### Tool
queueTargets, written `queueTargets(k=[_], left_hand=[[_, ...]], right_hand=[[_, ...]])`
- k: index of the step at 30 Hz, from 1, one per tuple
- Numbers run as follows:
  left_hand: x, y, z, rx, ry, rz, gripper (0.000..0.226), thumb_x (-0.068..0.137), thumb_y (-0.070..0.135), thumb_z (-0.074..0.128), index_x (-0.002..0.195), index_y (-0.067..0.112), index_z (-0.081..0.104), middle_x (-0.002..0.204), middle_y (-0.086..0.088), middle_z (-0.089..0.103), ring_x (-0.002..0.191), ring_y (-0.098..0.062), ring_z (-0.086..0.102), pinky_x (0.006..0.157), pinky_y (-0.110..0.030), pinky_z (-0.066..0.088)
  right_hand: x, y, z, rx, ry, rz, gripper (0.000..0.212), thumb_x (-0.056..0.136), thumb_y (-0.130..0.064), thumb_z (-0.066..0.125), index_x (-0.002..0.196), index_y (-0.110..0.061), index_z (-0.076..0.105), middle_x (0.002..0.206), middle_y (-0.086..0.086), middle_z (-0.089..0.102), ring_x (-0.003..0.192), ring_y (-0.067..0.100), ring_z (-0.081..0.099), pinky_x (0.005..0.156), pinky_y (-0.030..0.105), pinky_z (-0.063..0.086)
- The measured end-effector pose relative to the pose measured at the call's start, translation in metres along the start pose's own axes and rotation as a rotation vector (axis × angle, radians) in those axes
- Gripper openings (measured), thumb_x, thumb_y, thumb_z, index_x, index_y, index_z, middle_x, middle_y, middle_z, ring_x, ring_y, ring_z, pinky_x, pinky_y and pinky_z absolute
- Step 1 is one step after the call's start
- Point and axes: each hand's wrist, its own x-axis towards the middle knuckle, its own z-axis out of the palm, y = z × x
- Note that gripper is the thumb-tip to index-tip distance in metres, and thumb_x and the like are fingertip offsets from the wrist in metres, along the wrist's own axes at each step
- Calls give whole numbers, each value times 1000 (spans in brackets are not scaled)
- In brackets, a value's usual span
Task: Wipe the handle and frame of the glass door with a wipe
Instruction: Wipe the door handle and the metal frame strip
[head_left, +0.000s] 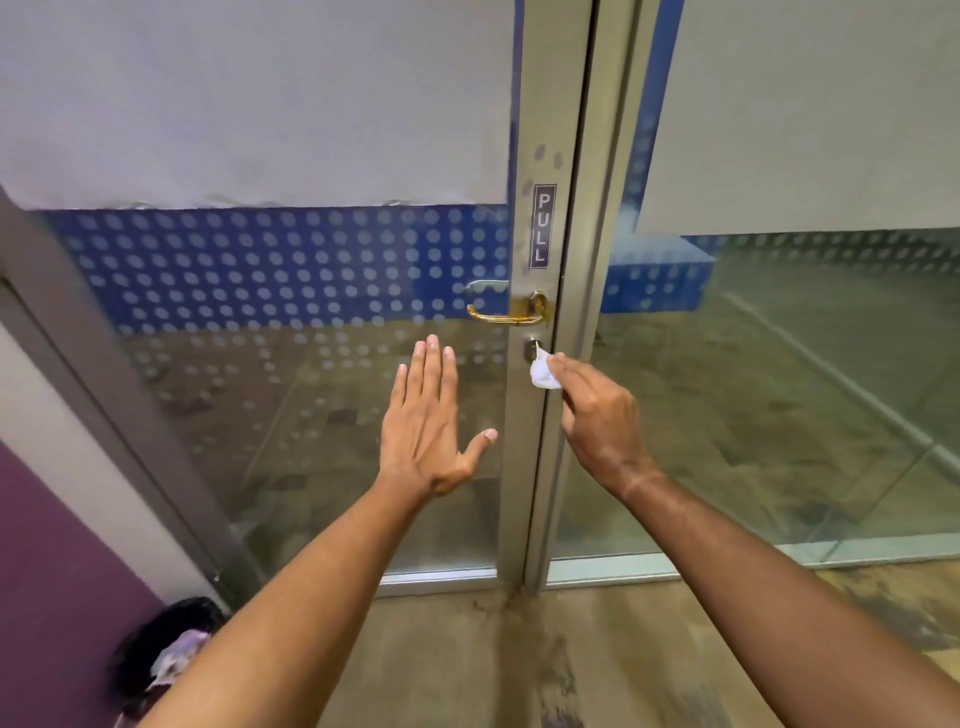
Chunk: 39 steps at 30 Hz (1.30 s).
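A glass door (311, 364) fills most of the view, its upper pane covered by a pale sheet and a blue band of frosted dots running across it at handle height. Its brushed-metal frame (540, 130) stands upright at centre, meeting the frame of a second glass panel (779, 364) to the right (that one also has a pale sheet over its upper part). A concrete floor (519, 665) lies at the foot of the door, and a purple wall (47, 571) closes the lower left corner, with a dark bag (156, 649) beside it on the floor.

On the frame, a vertical "PULL" sign (543, 226) sits above a brass lever handle (511, 310), whose lever points left across the glass. Just below the handle is a small keyhole (534, 347).

The left hand (428, 426) is spread flat with fingers extended and thumb out, holding nothing, raised in front of the glass below the lever; whether it touches the pane cannot be told. The right hand (597, 415) pinches a crumpled white wipe (543, 371) between fingertips and thumb, pressing it against the frame at the keyhole, just beneath the handle.
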Motion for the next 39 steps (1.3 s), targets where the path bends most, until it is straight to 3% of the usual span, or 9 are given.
queueTargets(k=[5, 13, 20, 27, 35, 39], left_hand=[[30, -16, 20, 21, -23, -35, 102, 87, 75, 6, 155, 4, -21, 162, -19, -27, 151, -30, -26, 126, -46, -6], [98, -52, 57, -19, -24, -19, 98, 95, 66, 26, 151, 5, -26, 162, -19, -27, 151, -29, -25, 126, -45, -5], [161, -88, 89, -63, -4, 36, 97, 96, 57, 37, 156, 3, -16, 162, -19, -26, 151, -29, -25, 126, -46, -2], [200, -93, 108, -99, 111, 93, 97, 92, 46, 51, 158, -1, -3, 164, -22, -19, 153, -31, -20, 127, -48, 0], [227, -97, 123, -74, 220, 92, 97, 90, 37, 56, 157, -2, -2, 164, -23, -13, 154, -33, -13, 126, -46, -1], [235, -101, 131, -83, 319, 91, 89, 89, 37, 43, 157, 0, 0, 165, -22, -9, 154, -33, -10, 126, -47, -1]], right_hand=[[26, 17, 34, 32, -31, 4, 50, 66, 23, 66, 110, 1, 72, 109, 17, 73, 97, 31, 73, 74, 41, 62], [74, 31, 97, 28, -91, 36, 43, 77, 16, 63, 115, -3, 71, 112, 14, 73, 97, 31, 72, 71, 44, 62], [112, 38, 151, 2, -89, 79, 44, 73, 17, 65, 110, -5, 73, 111, 11, 73, 95, 30, 73, 67, 43, 62], [142, 36, 180, -17, -126, 110, 46, 71, 15, 65, 113, -3, 72, 111, 14, 73, 100, 29, 72, 81, 44, 61], [153, 30, 197, -70, -315, 121, 38, 78, 3, 61, 113, -7, 73, 113, 12, 73, 98, 28, 71, 78, 37, 60], [153, 29, 200, -107, -448, 102, 35, 82, -8, 53, 112, -10, 71, 111, 11, 72, 95, 28, 70, 76, 38, 59]])
